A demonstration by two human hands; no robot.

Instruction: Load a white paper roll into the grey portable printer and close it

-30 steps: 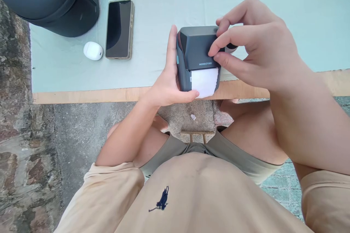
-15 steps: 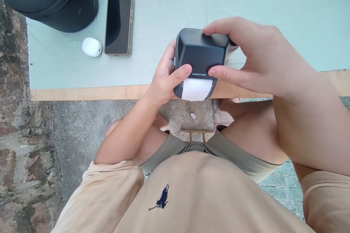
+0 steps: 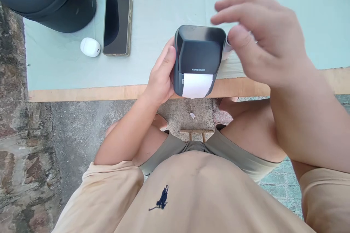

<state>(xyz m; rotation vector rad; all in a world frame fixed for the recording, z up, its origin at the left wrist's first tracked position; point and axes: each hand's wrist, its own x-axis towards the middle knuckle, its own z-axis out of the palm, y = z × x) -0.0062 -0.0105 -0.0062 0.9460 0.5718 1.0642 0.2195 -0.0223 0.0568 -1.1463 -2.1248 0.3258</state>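
A dark label printer [image 3: 201, 56] marked NIIMBOT is held over the table's near edge. White label paper [image 3: 197, 85] sticks out of its front slot, facing me. My left hand [image 3: 162, 74] grips the printer by its left side, thumb along the edge and the other fingers partly hidden beneath. To the upper right of the printer, my right hand [image 3: 266, 40] is off its top, fingers apart and slightly blurred, with nothing visible in it. Something white [image 3: 227, 49], partly covered, shows between the printer's right side and my right hand.
On the light-blue cloth [image 3: 164, 0] lie a phone [image 3: 117, 25] and a small white earbud case [image 3: 90, 47]. A black zippered case [image 3: 54, 0] stands at the far left. The table's wooden edge [image 3: 115, 93] runs below. A paper scrap [image 3: 193, 115] lies on the ground.
My right hand has let go of the printer's top and moved up and right. My left thumb has slid from the printer's front to its left side.
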